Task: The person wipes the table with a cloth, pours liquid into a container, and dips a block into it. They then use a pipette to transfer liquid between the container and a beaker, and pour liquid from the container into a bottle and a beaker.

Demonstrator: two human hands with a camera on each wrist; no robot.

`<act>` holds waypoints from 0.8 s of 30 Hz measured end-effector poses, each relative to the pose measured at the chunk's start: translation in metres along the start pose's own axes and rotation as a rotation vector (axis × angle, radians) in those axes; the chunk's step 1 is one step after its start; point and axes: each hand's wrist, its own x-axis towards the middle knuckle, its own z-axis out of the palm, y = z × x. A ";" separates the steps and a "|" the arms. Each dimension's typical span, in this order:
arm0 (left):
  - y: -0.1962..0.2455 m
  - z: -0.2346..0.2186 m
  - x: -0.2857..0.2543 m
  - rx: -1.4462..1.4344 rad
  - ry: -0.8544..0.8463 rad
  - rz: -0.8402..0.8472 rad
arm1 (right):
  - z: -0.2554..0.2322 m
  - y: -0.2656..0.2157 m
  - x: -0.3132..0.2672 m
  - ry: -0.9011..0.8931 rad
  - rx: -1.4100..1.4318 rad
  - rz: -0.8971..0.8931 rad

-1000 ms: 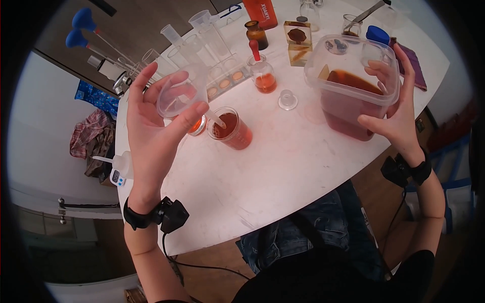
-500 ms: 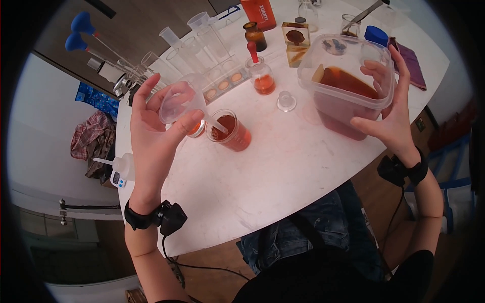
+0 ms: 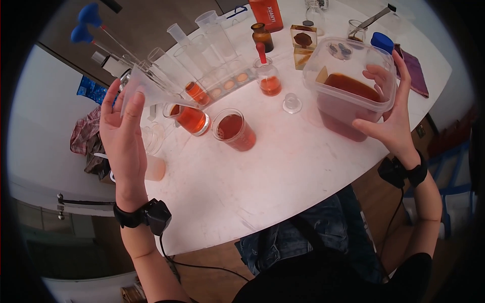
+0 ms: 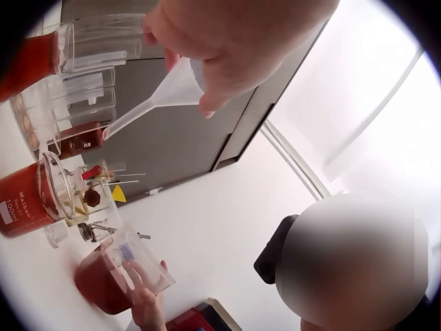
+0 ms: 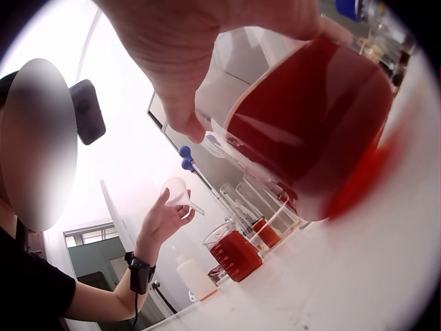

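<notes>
My left hand (image 3: 124,146) pinches a translucent plastic funnel (image 3: 144,88) by its cone, held in the air with the stem pointing right. In the left wrist view the funnel (image 4: 176,88) hangs under the fingers. My right hand (image 3: 396,118) grips the near right side of a clear square tub (image 3: 338,113) of dark red liquid; a flat pale piece stands in it. Between the hands stands a beaker (image 3: 242,137) of red liquid. Behind it to the left, a conical flask (image 3: 192,120) of orange-red liquid rests tilted-looking on the white table (image 3: 242,192).
A rack of tubes (image 3: 227,83), one cylinder with red liquid, stands at the back left, near blue-bulbed rods (image 3: 91,15). A dropper bottle (image 3: 268,83), a small clear stopper (image 3: 291,103), an amber bottle (image 3: 261,38) and clear blocks (image 3: 303,40) stand behind. A squeeze bottle (image 3: 155,169) is beside my left wrist.
My left hand has moved left with the funnel, whose stem has left the beaker's opening; the flask and squeeze bottle now show more. The right hand still holds the tub.
</notes>
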 end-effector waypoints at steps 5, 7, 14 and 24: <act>-0.015 -0.025 0.018 0.016 0.182 0.084 | -0.003 0.004 -0.001 -0.006 -0.004 -0.003; -0.027 -0.025 0.019 0.083 0.165 0.092 | -0.002 0.003 0.000 -0.008 0.007 -0.004; -0.063 -0.013 0.012 0.270 0.071 0.060 | -0.004 0.006 -0.002 -0.009 0.013 -0.009; -0.089 -0.014 0.011 0.483 -0.116 0.025 | -0.004 0.008 -0.001 -0.006 -0.010 0.000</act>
